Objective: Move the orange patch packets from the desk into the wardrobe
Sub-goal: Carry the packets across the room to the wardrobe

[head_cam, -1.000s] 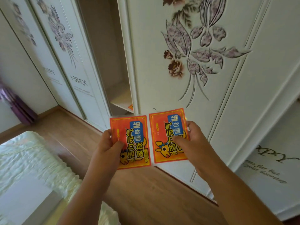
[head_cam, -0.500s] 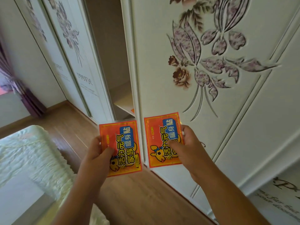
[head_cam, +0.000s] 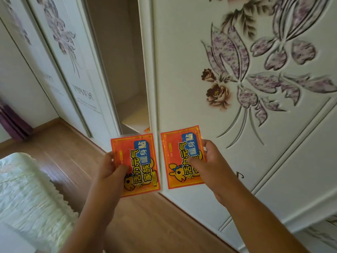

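Hidden, left grip: the left hand (head_cam: 111, 170) covers the lower left corner of the left patch packet (head_cam: 135, 165); fingers behind the packet are out of sight, only the thumb (head_cam: 121, 168) shows on its face.
Hidden, right grip: the right hand (head_cam: 209, 167) covers the right edge and part of the print on the right patch packet (head_cam: 180, 157); thumb lies across the face, other fingers wrap the far edge.
Cut off: both forearms run out of the bottom of the view. The wardrobe door (head_cam: 237, 88) leaves the view at top and right.
Hard to make out: an orange sliver (head_cam: 147, 129) sits on the wardrobe shelf (head_cam: 135, 118), just above the left packet's top edge; too little shows to name it. Lettering on the far sliding door (head_cam: 76, 84) is blurred.
Left grip state: pinching the left packet, thumb in front.
Right grip state: pinching the right packet by its right side.
Packet look: both orange-red, flat, glossy, with a yellow inner border, a blue label with white characters, yellow characters and a cartoon animal at the lower left.
Packet place: held upright side by side, apart by a narrow gap, in front of the open wardrobe gap and the door edge, above the wooden floor (head_cam: 145, 225).
Beside the left forearm: pale quilted bedding (head_cam: 27, 194).
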